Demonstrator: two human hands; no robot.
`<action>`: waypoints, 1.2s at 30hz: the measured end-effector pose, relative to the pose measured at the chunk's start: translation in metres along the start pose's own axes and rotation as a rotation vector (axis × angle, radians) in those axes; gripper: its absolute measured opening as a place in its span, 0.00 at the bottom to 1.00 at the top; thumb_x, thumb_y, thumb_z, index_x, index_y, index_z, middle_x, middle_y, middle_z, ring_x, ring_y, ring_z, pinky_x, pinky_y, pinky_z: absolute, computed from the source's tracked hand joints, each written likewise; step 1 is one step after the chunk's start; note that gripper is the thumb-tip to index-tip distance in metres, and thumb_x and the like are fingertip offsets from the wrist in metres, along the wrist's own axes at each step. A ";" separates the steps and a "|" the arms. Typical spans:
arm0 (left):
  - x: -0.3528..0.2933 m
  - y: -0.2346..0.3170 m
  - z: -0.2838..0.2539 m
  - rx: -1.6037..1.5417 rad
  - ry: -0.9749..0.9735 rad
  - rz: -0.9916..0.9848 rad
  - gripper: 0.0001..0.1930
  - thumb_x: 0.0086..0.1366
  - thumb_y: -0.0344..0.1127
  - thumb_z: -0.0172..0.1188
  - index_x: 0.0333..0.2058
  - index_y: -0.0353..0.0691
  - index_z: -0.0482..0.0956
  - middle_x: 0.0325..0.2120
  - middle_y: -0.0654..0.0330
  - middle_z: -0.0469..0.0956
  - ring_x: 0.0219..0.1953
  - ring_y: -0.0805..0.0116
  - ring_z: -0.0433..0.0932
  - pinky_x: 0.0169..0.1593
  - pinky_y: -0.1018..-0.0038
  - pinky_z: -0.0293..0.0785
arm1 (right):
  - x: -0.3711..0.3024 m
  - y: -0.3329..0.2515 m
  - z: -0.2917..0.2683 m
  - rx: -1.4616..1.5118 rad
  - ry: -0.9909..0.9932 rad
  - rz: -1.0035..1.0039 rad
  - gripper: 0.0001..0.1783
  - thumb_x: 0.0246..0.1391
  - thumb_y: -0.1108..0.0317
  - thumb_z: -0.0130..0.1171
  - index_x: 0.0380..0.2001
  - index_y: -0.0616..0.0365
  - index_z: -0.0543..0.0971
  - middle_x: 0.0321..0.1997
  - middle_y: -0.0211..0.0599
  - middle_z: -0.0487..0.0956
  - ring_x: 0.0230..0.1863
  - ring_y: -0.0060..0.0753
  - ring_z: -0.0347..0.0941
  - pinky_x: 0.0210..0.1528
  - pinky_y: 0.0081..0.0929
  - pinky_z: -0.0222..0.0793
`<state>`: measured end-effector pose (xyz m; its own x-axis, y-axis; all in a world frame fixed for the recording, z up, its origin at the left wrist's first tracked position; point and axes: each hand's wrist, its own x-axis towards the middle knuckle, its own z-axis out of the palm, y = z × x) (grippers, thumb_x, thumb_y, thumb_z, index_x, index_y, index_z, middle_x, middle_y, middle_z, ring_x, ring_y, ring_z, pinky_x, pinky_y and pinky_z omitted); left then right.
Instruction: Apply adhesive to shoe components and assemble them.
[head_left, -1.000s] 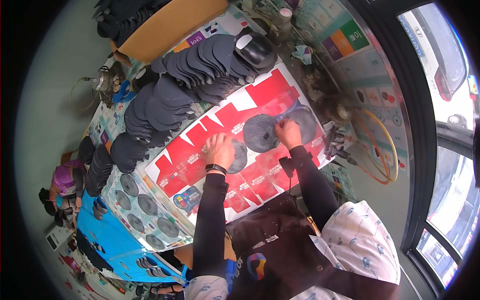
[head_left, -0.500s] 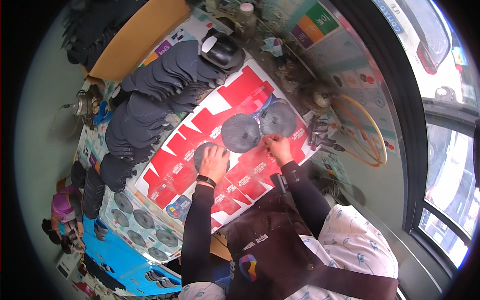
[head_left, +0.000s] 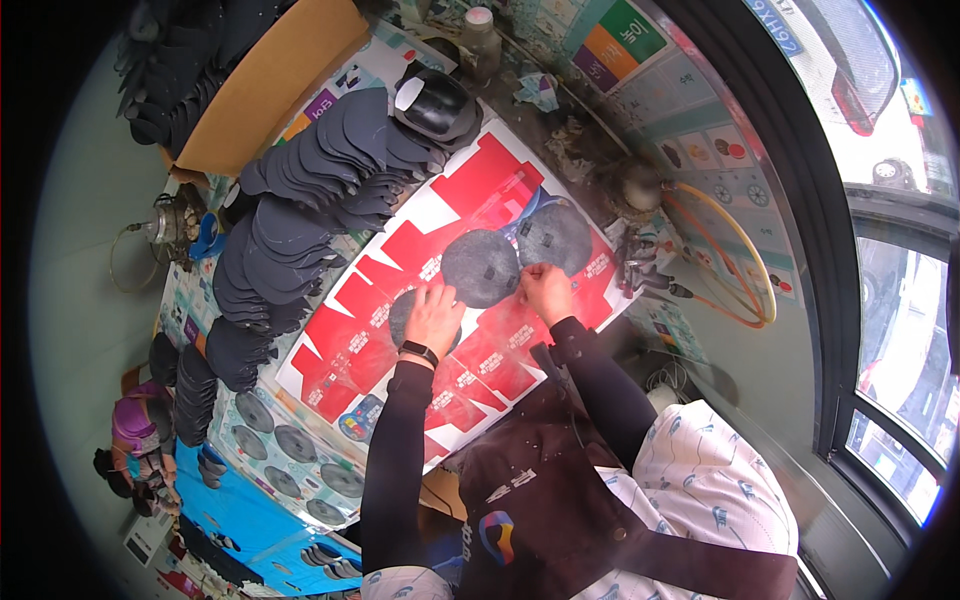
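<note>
Middle disc point(head_left: 480, 266) lies on the red sheet point(head_left: 480, 196), between the left disc point(head_left: 399, 318) and the right disc point(head_left: 558, 238); being round, it has no long axis. It sits just left of the nearer right hand point(head_left: 548, 294), whose fingertips bunch at its edge; any pinch cannot be told. The left hand point(head_left: 434, 322) curves loosely over the left disc.

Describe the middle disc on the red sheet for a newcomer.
On the red sheet, look above the gap between left hand and right hand. There lies the middle disc, dark square near its centre, the only one of three flanked on both sides.
</note>
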<state>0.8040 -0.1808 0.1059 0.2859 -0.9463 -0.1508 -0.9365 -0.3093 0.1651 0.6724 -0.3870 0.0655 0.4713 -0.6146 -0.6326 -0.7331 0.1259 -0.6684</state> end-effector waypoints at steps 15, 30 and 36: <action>0.003 0.003 -0.002 0.084 0.003 -0.003 0.06 0.59 0.35 0.57 0.27 0.45 0.82 0.35 0.60 0.75 0.46 0.62 0.73 0.56 0.60 0.65 | -0.003 -0.017 0.002 -0.329 0.103 -0.143 0.10 0.54 0.65 0.61 0.28 0.61 0.83 0.26 0.51 0.83 0.34 0.55 0.82 0.44 0.47 0.77; -0.005 0.001 -0.015 0.076 0.034 -0.009 0.06 0.59 0.34 0.58 0.30 0.42 0.83 0.35 0.59 0.77 0.47 0.60 0.73 0.58 0.58 0.66 | 0.007 -0.009 0.012 -0.405 0.133 -0.207 0.11 0.49 0.65 0.64 0.29 0.64 0.84 0.31 0.56 0.83 0.38 0.58 0.82 0.45 0.47 0.77; -0.051 0.015 -0.049 0.178 0.010 -0.121 0.04 0.52 0.34 0.60 0.26 0.46 0.81 0.28 0.61 0.77 0.42 0.61 0.75 0.56 0.57 0.68 | 0.003 -0.049 -0.018 -0.309 -0.261 -0.211 0.18 0.51 0.57 0.64 0.26 0.65 0.84 0.20 0.42 0.81 0.22 0.34 0.79 0.28 0.38 0.73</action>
<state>0.7853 -0.1414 0.1642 0.3992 -0.9046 -0.1495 -0.9162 -0.3997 -0.0282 0.7012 -0.4086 0.1034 0.7046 -0.3800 -0.5993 -0.7012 -0.2433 -0.6702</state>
